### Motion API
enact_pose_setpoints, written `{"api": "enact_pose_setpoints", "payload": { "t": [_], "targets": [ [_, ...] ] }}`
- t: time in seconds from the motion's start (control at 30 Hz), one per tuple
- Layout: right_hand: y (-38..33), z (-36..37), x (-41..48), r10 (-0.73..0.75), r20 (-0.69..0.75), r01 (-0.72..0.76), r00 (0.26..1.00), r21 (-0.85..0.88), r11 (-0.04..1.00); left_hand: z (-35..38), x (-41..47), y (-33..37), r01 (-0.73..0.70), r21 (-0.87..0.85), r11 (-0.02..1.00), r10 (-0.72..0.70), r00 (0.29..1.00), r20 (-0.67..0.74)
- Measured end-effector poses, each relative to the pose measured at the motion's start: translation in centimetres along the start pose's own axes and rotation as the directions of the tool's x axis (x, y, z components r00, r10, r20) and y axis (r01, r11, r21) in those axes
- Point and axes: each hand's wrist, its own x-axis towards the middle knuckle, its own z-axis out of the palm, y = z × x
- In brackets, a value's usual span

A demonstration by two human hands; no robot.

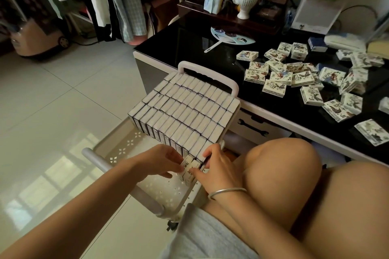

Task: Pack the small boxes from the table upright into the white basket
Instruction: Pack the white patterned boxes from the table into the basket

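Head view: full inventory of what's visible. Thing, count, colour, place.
white basket: one, white, on the floor beside the table
packed boxes: several full rows, white tops, upright in the basket
held boxes: about two, white printed, at the near end of the rows
loose boxes: over twenty, white with printed pictures, scattered on the table
table: one, black glossy top, right
fan: one, pale blue, white handle, on the table
cup: one, white, back of the table
hanging clothes: several, mixed colours, upper left
bracelet: one, silver, right wrist
left hand: pinches the held boxes
right hand: pinches the held boxes beside the packed boxes
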Motion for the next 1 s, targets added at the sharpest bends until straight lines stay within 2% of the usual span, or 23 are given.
{"api": "enact_pose_setpoints", "payload": {
  "t": [0.23,0.33,0.47,0.6,0.73,0.83,1.0],
  "targets": [
    [0.2,-0.7,0.1,0.004,-0.010,-0.003,1.000,0.084,0.996,-0.2,-0.6,-0.3,-0.021,0.162,0.987,0.037,0.995,-0.094],
    [0.1,-1.9,0.3,0.014,-0.026,-0.011,1.000,0.129,0.992,-0.1,-1.1,-0.1,-0.056,0.255,0.965,0.104,0.978,-0.181],
    [0.4,-4.1,1.1,0.029,-0.089,-0.011,0.996,0.199,0.980,0.8,-1.9,1.3,-0.164,0.264,0.951,0.236,0.933,-0.273],
    [2.0,-7.4,2.3,0.037,-0.148,-0.003,0.988,0.222,0.975,3.2,-1.3,4.8,-0.312,0.151,0.938,0.342,0.902,-0.264],
    [5.2,-12.2,4.5,0.061,-0.265,0.002,0.962,0.230,0.973,6.9,1.0,9.9,-0.472,0.113,0.875,0.485,0.848,-0.215],
    [8.6,-15.7,6.4,0.126,-0.351,-0.059,0.928,0.195,0.979,9.5,3.7,14.1,-0.566,0.187,0.803,0.595,0.781,-0.188],
    [15.0,-18.9,9.9,0.303,-0.352,-0.252,0.886,0.182,0.950,11.8,10.1,19.4,-0.598,0.386,0.702,0.696,0.691,-0.195]
  ]
}}
